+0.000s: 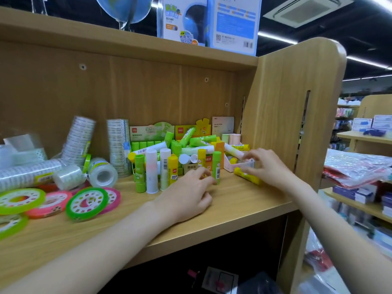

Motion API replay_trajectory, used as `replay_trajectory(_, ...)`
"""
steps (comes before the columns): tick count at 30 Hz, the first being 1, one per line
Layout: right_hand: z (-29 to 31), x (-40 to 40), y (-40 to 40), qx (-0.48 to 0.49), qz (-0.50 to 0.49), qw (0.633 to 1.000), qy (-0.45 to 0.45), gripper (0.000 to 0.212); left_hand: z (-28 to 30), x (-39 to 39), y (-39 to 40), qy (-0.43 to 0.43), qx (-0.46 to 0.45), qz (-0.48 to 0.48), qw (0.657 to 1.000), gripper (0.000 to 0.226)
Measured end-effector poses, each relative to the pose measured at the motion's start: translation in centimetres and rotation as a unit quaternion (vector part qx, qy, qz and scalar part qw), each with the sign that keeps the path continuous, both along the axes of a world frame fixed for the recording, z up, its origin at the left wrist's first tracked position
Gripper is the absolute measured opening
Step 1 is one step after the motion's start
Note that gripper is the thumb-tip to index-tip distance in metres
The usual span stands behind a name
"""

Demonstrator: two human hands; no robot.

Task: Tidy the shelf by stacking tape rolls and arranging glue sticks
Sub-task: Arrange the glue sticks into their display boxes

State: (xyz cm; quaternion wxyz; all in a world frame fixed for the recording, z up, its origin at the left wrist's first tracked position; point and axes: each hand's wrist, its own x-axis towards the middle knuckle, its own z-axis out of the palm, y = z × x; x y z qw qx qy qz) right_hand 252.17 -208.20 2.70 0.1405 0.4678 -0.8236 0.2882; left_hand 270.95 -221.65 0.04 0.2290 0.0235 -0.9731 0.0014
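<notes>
A jumble of glue sticks (191,145) in green, yellow and white fills the back right of the wooden shelf (244,200). Several stand upright in a front row (151,170). My left hand (188,194) pinches the lower part of an upright green glue stick (216,164) with its fingertips. My right hand (265,166), blurred, hovers with spread fingers over a yellow glue stick (250,177) that lies flat and a small white box (237,165). Clear tape rolls stand in leaning stacks (80,141) (118,145); loose clear rolls (101,171) and flat green (87,203) and pink rolls (48,203) lie at the left.
Glue stick display boxes (148,131) line the back wall. The shelf's side panel (292,102) rises just right of my right hand. Globe boxes (207,22) stand on the board above. Other shelves with packaged goods (356,166) are at the right.
</notes>
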Motion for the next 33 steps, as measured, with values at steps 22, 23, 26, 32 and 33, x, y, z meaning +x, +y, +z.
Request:
replay_trajectory(22,-2.0,2.7,-1.3,-0.147,0.166,0.925,-0.309,0.027,-0.1,-1.2,-0.3,0.022,0.058,0.017,0.998,0.035)
replay_trajectory(23,-2.2,2.6,-1.4,-0.156,0.164,0.927,-0.299,0.026,-0.2,-1.2,-0.4,0.024,0.059,0.012,0.998,0.044)
replay_trajectory(26,-2.2,2.2,-0.8,-0.158,0.148,0.939,-0.267,0.023,-0.2,-1.2,-0.3,0.019,0.065,0.015,0.998,0.04)
replay_trajectory(32,-1.7,2.0,-1.7,-0.131,0.139,0.945,-0.267,0.024,-0.1,-1.1,-0.3,0.037,0.049,0.03,0.998,0.038)
replay_trajectory(33,-1.5,2.0,-2.4,-0.122,0.133,0.949,-0.258,0.026,-0.2,-1.1,-0.3,0.043,0.042,0.027,0.998,0.047)
